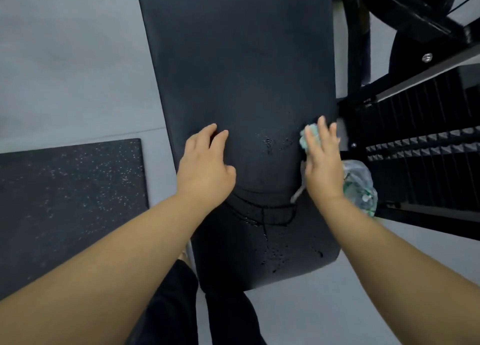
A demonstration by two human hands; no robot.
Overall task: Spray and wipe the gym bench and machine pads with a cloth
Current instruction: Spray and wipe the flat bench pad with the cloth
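Observation:
A long black padded gym bench (241, 67) runs from the top of the head view down to its seat pad (275, 254). Wet droplets shine on the back pad between my hands and on the seat pad. My left hand (205, 163) rests on the back pad with relaxed, slightly bent fingers and holds nothing. My right hand (323, 160) presses a pale green cloth (306, 139) flat against the pad's right edge, fingers straight. A clear plastic spray bottle (361, 186) lies just right of my right wrist, partly hidden by it.
A black machine frame (405, 15) and ribbed black plates (420, 142) stand close on the right of the bench. A speckled black rubber mat (67, 196) lies on the grey floor (65, 59) at left. My dark trouser legs (223, 316) stand below the seat pad.

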